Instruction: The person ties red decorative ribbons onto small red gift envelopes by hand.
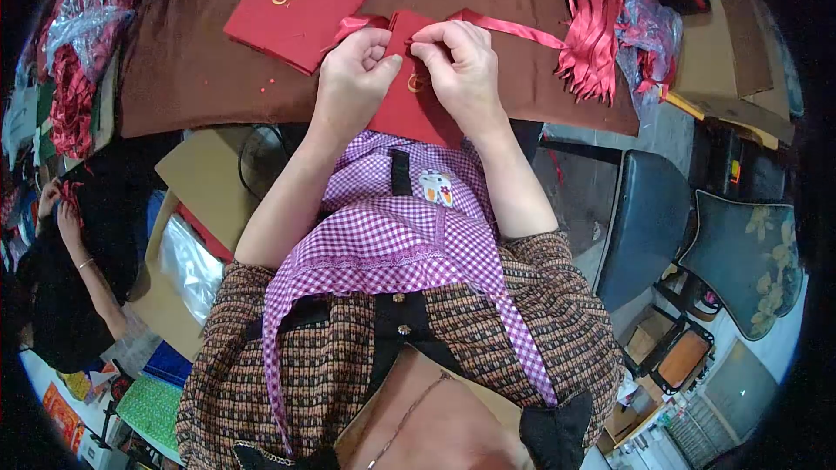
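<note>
The person wears a knitted jacket [566,331] in a small brown, black and orange check, with a black front band [392,318], little gold buttons [403,329] and a black collar [550,435], its sleeves [544,252] ending at the elbow so that the forearms [279,200], the left hand [353,78] and the right hand [461,70] are bare. Over it hangs a purple-and-white gingham apron [392,226] — scalloped trim [383,258] across the bib, straps [522,339] running up over the shoulders, a black strip [400,172] and a small cartoon patch [436,188] lower down. A thin chain [409,418] lies at the open neck.
</note>
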Available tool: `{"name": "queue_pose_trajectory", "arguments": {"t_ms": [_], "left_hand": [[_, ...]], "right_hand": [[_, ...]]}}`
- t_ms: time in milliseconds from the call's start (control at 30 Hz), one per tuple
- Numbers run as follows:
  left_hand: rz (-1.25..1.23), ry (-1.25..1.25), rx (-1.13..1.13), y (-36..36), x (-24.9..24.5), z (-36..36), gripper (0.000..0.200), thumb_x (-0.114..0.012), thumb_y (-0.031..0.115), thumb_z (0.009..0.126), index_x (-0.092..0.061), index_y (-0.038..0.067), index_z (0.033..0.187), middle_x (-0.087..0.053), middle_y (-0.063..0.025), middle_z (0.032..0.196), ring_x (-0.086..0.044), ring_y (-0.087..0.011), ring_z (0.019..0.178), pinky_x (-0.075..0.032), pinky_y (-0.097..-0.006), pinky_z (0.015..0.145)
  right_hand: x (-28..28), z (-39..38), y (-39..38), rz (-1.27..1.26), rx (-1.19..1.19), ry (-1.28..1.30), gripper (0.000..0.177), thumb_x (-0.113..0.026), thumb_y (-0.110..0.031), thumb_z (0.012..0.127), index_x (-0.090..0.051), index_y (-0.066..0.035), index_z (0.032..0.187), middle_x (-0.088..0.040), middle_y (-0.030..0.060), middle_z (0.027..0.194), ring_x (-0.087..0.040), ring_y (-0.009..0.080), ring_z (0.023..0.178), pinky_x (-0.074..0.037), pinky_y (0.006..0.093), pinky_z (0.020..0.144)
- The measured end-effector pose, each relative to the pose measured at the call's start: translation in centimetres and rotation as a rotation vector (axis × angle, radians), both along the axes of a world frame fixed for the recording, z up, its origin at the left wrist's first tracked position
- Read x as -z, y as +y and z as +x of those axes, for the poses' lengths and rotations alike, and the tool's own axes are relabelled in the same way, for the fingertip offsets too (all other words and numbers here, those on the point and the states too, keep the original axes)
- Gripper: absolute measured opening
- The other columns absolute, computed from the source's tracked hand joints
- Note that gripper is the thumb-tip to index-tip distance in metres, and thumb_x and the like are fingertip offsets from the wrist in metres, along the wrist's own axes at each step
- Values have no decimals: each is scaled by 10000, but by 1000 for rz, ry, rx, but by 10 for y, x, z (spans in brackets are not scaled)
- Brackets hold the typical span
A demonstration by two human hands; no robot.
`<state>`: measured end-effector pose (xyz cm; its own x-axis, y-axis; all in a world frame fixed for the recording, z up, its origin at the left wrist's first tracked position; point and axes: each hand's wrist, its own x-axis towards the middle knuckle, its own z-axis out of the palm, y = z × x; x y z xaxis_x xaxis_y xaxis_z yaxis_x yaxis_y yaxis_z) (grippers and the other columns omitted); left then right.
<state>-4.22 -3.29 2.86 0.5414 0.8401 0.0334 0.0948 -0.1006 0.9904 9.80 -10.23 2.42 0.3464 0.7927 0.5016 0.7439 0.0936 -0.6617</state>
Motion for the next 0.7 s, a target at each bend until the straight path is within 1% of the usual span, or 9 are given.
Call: {"name": "queue_pose_trajectory", "arguments": {"t_ms": [100, 167, 233, 333, 433, 500, 567, 700], "left_hand": [[-24, -15, 12, 1, 4, -1, 219, -637, 9, 819, -616, -66, 1023, -662, -62, 806, -586, -73, 694, -500, -225, 637], [-36, -15, 15, 0, 5, -1, 216, -632, 6, 822, -617, -64, 1025, -668, -69, 820, -595, -76, 705, -503, -225, 643], [32, 18, -21, -2, 1, -1, 230, -633, 8, 822, -619, -63, 1040, -684, -91, 854, -622, -87, 740, -511, -227, 661], [-5, -30, -12, -1, 7, -1, 250, -637, 6, 818, -620, -65, 1057, -692, -107, 883, -642, -98, 779, -519, -234, 677], [-27, -28, 5, -1, 4, -1, 268, -641, 6, 814, -617, -68, 1070, -695, -118, 891, -647, -106, 795, -523, -240, 682], [-4, -10, 3, -1, 3, -2, 270, -642, 5, 813, -619, -65, 1072, -694, -118, 887, -648, -109, 794, -524, -242, 683], [18, 9, 1, -1, 5, -2, 272, -643, 5, 812, -622, -62, 1075, -694, -117, 883, -648, -112, 793, -525, -245, 683], [78, 21, -24, -3, 7, -2, 284, -659, 17, 802, -634, -44, 1078, -696, -116, 885, -648, -116, 775, -527, -252, 685]], "right_hand": [[-2, -1, 0, 2, 13, 60, 108, -707, -66, 748, -661, -65, 846, -659, 46, 801, -576, 224, 833, -450, 341, 775], [-4, -1, -2, -39, -5, 106, 131, -708, -53, 748, -658, -57, 870, -669, 49, 807, -581, 208, 831, -469, 332, 758], [-3, 0, -2, -39, -10, 113, 136, -706, -47, 750, -656, -54, 876, -669, 49, 803, -584, 197, 823, -471, 325, 759], [-5, 1, -2, -48, -19, 122, 138, -704, -42, 753, -651, -46, 881, -667, 48, 800, -590, 178, 807, -475, 314, 758], [-7, 1, -3, -54, -23, 112, 135, -707, -45, 756, -647, -40, 876, -664, 47, 803, -592, 169, 797, -477, 308, 756], [-9, 1, -3, -50, -28, 99, 132, -708, -46, 757, -645, -38, 873, -663, 47, 805, -592, 166, 794, -478, 305, 754], [-11, 0, -3, -88, -47, 179, 135, -709, -46, 754, -641, -34, 870, -660, 51, 807, -593, 165, 787, -481, 300, 744], [-14, -1, -3, -71, -46, 153, 136, -706, -44, 752, -632, -31, 866, -656, 56, 800, -594, 169, 778, -485, 303, 733]]}}
